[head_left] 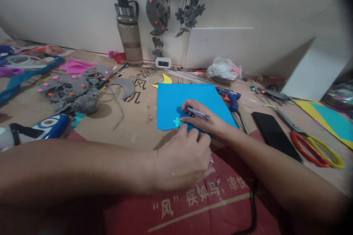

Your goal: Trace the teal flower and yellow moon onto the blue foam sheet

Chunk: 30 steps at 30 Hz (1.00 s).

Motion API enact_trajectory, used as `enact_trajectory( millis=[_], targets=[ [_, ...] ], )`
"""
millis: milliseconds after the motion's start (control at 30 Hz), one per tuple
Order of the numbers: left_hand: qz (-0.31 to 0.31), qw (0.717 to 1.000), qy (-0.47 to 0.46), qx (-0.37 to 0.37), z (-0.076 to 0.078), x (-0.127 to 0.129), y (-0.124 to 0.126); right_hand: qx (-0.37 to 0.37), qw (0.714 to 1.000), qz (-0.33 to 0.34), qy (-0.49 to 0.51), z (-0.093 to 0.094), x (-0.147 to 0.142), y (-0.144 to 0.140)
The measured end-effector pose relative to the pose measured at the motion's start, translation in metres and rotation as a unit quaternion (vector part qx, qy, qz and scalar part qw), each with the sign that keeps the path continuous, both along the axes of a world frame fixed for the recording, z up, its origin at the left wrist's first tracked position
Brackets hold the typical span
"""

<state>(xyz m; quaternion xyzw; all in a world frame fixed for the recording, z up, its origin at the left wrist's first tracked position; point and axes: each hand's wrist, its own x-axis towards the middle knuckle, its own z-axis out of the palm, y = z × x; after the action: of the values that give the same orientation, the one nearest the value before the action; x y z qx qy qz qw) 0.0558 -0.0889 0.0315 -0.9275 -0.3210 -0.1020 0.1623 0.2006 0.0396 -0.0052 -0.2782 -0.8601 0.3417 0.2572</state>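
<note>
A sheet of blue craft foam or paper (pixel 190 93) lies on the cardboard. On its near left part sits a small light-green flower-shaped cutout (pixel 177 121). My left hand (pixel 186 152) is curled, palm down, its fingertips pressing at the cutout's near right edge; its other fingers are tucked under. My right hand (pixel 202 119) rests on the sheet just beyond, fingers closed around a purple pen (pixel 198 113), with the thumb side close to the cutout. The pen's tip is hidden by the fingers.
A black phone (pixel 275 136) and red-and-yellow-handled scissors (pixel 309 147) lie to the right. A blue glue gun (pixel 233 100) borders the sheet. Left are grey felt pieces (pixel 71 88) and a grey crescent (pixel 125 87). A water bottle (pixel 130 38) stands behind, near a small clock (pixel 163 62).
</note>
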Motion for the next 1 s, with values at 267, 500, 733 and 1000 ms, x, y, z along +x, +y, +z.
enact_trajectory(
  millis=[267, 500, 733, 1000],
  targets=[
    [0.152, 0.981, 0.091, -0.083, -0.006, 0.023, 0.001, -0.003, 1.0, 0.007, -0.012, -0.003, 0.0, 0.005],
    [0.165, 0.982, 0.08, -0.044, -0.006, 0.02, 0.003, -0.009, 1.0, -0.005, -0.028, -0.002, 0.0, 0.004],
    [0.162, 0.98, 0.066, -0.098, -0.013, 0.021, 0.006, -0.005, 1.0, -0.008, -0.028, 0.002, 0.0, 0.0],
    [0.139, 0.984, -0.009, -0.111, -0.02, 0.019, 0.008, -0.011, 0.999, -0.014, -0.05, 0.002, -0.001, 0.002]
  ],
)
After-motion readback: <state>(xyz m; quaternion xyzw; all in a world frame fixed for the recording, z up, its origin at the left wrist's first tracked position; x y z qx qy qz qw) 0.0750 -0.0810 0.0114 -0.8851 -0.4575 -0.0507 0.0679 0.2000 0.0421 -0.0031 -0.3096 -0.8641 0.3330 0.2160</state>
